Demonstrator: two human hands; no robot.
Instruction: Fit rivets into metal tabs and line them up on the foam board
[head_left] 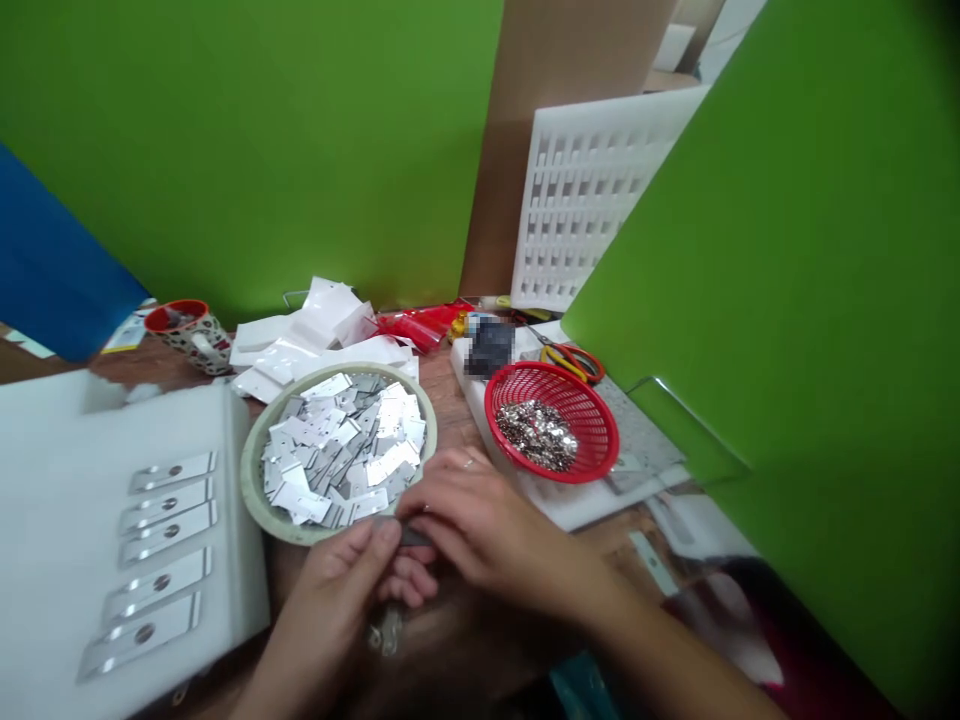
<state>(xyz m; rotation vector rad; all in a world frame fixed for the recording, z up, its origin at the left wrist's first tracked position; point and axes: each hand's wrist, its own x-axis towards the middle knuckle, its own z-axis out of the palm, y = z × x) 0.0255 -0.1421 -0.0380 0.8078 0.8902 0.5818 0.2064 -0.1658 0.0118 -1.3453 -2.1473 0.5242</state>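
My left hand [352, 580] and my right hand [472, 525] meet just in front of a pale round bowl [255, 500] heaped with several small shiny metal plates [345, 445]. Both hands pinch one thin grey metal plate [405, 533] between thumb and fingers. A small silvery piece [386, 630] shows below my left fingers; I cannot tell what it is. To the right, a red mesh basket [600, 455] holds a pile of tiny silver parts [536, 432].
A white foam board [60, 560] at left carries a column of finished metal plates [161, 545]. Behind the bowl lie white plastic bags [315, 330], a patterned mug [191, 335], a red packet [420, 325], scissors [574, 360]. Green partitions [787, 300] wall the back and right; a white grid tray [581, 190] leans upright.
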